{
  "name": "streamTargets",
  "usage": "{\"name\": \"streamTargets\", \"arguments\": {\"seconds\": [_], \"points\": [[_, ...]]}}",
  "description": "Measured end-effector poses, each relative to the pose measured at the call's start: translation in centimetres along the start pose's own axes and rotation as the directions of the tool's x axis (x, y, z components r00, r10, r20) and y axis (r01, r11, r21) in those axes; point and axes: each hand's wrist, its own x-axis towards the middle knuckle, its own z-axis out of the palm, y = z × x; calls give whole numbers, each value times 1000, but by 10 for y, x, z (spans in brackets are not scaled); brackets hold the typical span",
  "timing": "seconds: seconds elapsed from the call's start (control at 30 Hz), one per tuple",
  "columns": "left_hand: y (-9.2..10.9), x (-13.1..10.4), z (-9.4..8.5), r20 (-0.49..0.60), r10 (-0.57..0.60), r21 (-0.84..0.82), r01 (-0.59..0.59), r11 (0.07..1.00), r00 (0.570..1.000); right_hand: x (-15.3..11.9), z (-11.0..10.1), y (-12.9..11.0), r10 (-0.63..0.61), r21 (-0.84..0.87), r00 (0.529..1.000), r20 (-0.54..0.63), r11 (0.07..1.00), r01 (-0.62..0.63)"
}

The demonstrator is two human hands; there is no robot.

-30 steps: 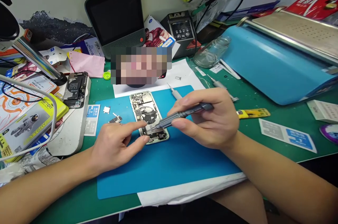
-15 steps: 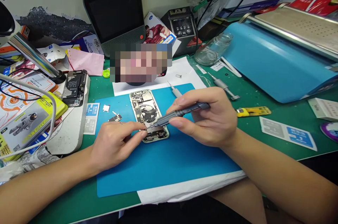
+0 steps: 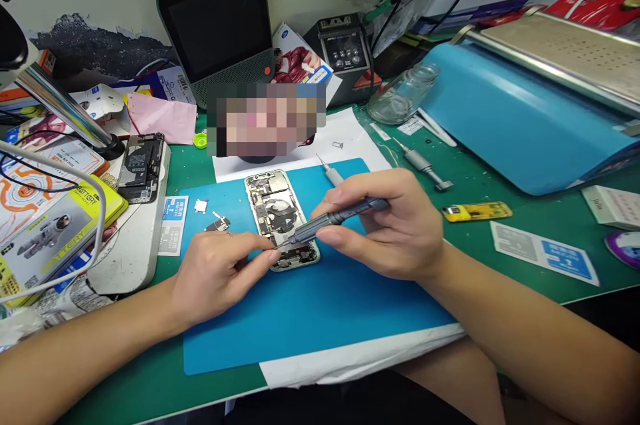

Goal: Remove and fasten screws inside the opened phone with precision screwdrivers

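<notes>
An opened phone [image 3: 280,208] with its inner parts bare lies on the blue mat [image 3: 320,305]. My right hand [image 3: 385,228] grips a grey precision screwdriver [image 3: 327,219], tilted so its tip points down and left over the phone's lower end. At that tip, the thumb and index finger of my left hand [image 3: 225,268] are pinched together by the phone's left edge; what they hold, if anything, is too small to make out. Left of the phone lie a small metal plate [image 3: 201,205] and a small dark phone part [image 3: 218,223].
A second screwdriver [image 3: 330,170] lies behind my right hand, a third [image 3: 423,165] to its right. A glass jar [image 3: 403,95] rests on its side near a display device [image 3: 217,25]. At left, another opened phone [image 3: 141,168] lies on a white stand [image 3: 145,258].
My right hand and the screwdriver have shifted slightly left. My left hand stays pinched at the screwdriver's tip, and the phone has not moved.
</notes>
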Motion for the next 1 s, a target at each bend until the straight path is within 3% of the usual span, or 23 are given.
{"name": "streamTargets", "arguments": {"seconds": [1.0], "points": [[0, 1, 0, 6, 12, 4, -12, 1000, 1000, 2, -1, 0, -19, 6, 999, 43, 1000, 19]]}}
